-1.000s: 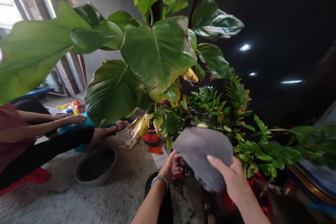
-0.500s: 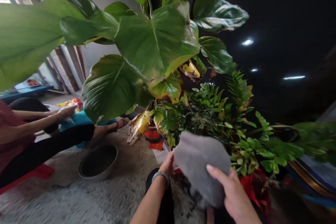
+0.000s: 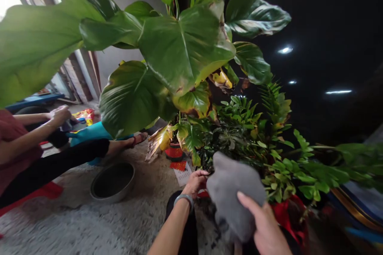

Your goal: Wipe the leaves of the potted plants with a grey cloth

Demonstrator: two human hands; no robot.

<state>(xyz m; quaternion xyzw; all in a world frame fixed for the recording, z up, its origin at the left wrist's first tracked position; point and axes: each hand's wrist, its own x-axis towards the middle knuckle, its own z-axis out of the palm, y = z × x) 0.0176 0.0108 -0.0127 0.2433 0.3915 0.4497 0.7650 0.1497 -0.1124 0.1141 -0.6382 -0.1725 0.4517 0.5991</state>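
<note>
In the head view my right hand (image 3: 266, 227) grips a grey piece that looks like cloth (image 3: 237, 197), thumb lying flat on its near face. The piece stands up with a narrow top and an uneven lower edge. Just left of it is my left hand (image 3: 195, 184), wearing a grey bracelet (image 3: 186, 199). Its fingers are drawn together, pointing toward the piece's left edge; I cannot make out what lies between them. Dark scraps (image 3: 218, 223) show below the grey piece, between my legs.
Large-leaved plant (image 3: 185, 48) hangs ahead, its red pot (image 3: 174, 151) on the floor. Leafy plants (image 3: 239, 127) stand to the right. At left are a metal basin (image 3: 112, 183) and a seated person (image 3: 18, 147) with hands together beside a turquoise bag-like thing (image 3: 89, 133).
My left fingers have come away from the grey piece's left edge and drawn together. The piece has tilted slightly in my right hand. The other person's hands have come up and together.
</note>
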